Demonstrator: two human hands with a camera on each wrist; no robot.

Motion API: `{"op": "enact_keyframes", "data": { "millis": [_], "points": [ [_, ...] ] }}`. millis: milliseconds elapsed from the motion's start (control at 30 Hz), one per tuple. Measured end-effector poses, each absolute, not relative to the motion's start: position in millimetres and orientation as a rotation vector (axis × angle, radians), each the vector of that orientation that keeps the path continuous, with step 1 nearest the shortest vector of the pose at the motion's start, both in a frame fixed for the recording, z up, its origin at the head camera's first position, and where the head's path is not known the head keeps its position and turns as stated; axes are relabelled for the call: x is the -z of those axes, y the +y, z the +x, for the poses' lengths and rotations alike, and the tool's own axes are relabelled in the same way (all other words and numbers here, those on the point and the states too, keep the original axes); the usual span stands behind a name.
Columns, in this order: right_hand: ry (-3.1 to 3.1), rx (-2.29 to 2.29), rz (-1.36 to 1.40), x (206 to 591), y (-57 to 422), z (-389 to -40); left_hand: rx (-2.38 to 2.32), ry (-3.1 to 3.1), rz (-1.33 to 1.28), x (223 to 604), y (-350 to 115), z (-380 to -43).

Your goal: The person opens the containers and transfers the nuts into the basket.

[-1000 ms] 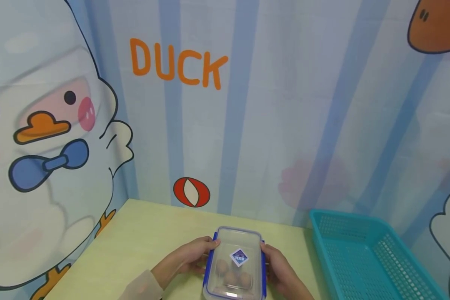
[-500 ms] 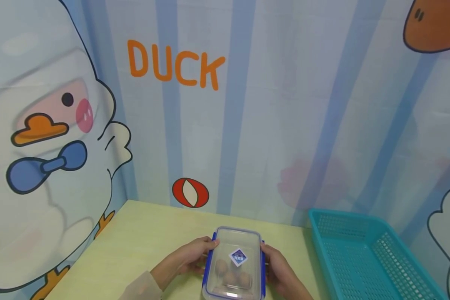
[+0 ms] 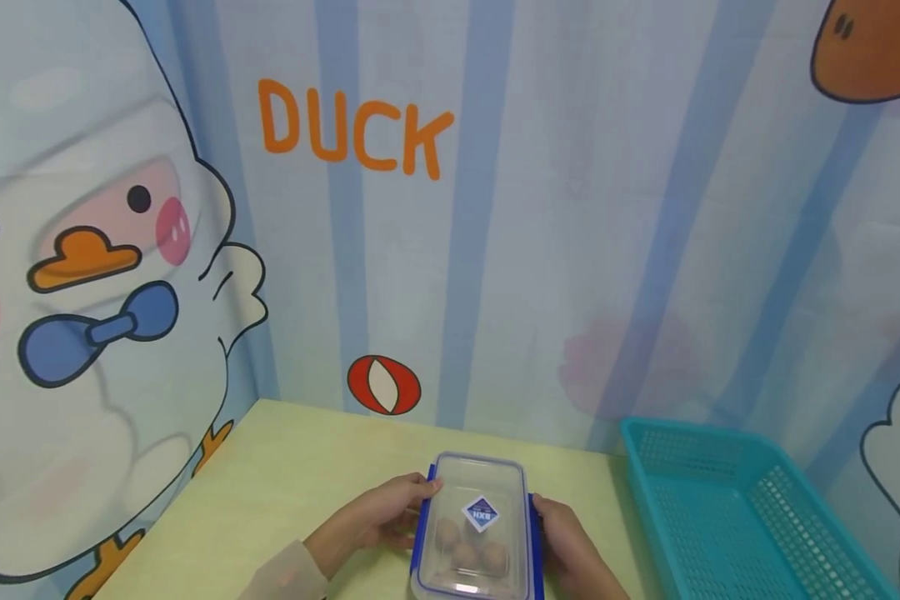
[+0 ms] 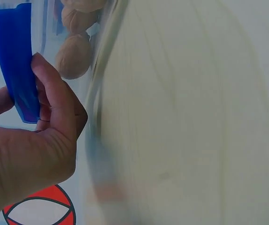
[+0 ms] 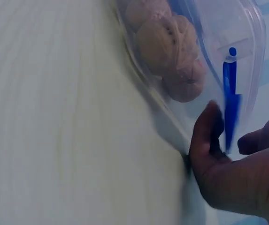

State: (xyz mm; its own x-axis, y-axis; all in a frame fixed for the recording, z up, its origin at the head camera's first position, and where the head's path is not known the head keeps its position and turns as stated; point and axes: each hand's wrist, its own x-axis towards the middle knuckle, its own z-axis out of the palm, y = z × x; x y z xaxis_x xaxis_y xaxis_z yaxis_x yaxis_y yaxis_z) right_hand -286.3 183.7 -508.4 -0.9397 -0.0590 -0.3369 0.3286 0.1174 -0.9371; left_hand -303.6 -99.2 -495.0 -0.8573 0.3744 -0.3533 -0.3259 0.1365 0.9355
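Observation:
A clear plastic food container [image 3: 487, 475] with blue side clips lies on the table, its lid bearing a diamond-shaped label [image 3: 481, 513]. Several walnuts [image 5: 167, 44] sit inside, toward the near end. My left hand [image 3: 390, 510] grips the container's left side, thumb on the lid's edge; in the left wrist view the fingers curl round the left blue clip [image 4: 17, 61]. On the other side my right hand [image 3: 572, 546] pinches the right blue clip [image 5: 232, 110], which stands out from the lid's edge and is blurred in the right wrist view.
A turquoise plastic basket [image 3: 648, 508] with perforated walls stands to the right on the pale wooden table [image 3: 300, 450]. Behind and at the left hangs a curtain [image 3: 555, 208] printed with ducks and stripes.
The right clip has swung outward from the container's side, and my right hand has shifted slightly right and down with it. My left hand stays on the left side.

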Motion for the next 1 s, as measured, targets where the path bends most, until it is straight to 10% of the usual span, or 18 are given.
{"op": "enact_keyframes", "data": {
  "millis": [1000],
  "points": [
    [2.605, 1.536, 0.093, 495.6, 175.7, -277.1, -1.782, 1.926, 0.095, 489.0, -95.8, -300.9]
  ]
}}
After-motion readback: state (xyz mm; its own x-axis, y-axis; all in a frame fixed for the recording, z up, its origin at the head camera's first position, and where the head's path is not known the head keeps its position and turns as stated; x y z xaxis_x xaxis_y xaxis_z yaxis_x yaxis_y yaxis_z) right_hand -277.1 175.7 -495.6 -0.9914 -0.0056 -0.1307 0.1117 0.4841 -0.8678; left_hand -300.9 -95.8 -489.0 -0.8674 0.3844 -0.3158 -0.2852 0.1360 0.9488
